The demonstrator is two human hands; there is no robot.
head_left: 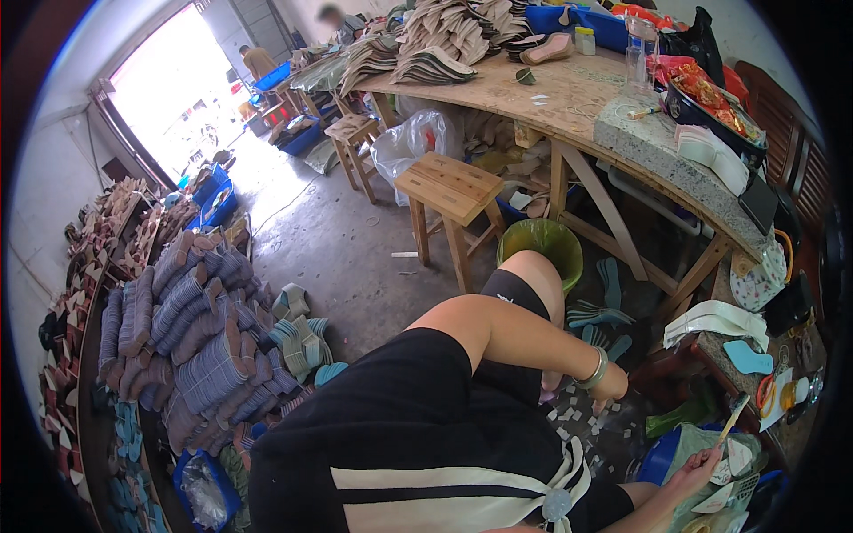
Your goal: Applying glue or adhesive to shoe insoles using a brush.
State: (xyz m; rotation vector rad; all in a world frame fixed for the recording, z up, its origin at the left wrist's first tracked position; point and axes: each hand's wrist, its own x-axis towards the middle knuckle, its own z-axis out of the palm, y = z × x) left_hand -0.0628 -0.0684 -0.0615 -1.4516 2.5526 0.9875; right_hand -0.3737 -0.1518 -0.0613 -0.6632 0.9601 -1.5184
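- The step in hand looks like brush work on shoe parts, judging by the brush [730,424] raised at the near right, though no piece shows beneath its tip
- The person's right hand [699,469] is closed around the brush's handle, beside a blue basin [659,455] that holds pale flat pieces [739,457]
- The left hand [609,384], just past a bracelet [597,367], points down toward small pale squares [579,417] strewn on the floor; whether its fingers pinch anything cannot be told
- Farther right, a small table [734,389] carries a curved stack of white strips [718,322] and a light-blue sole-shaped piece [748,357]
- The next move would seem to call for a part steadied by the left hand, with the brush laid evenly across it
- No brand or label can be read; the red packaging [697,89] on the large far table [577,89] is too small for any writing to be made out
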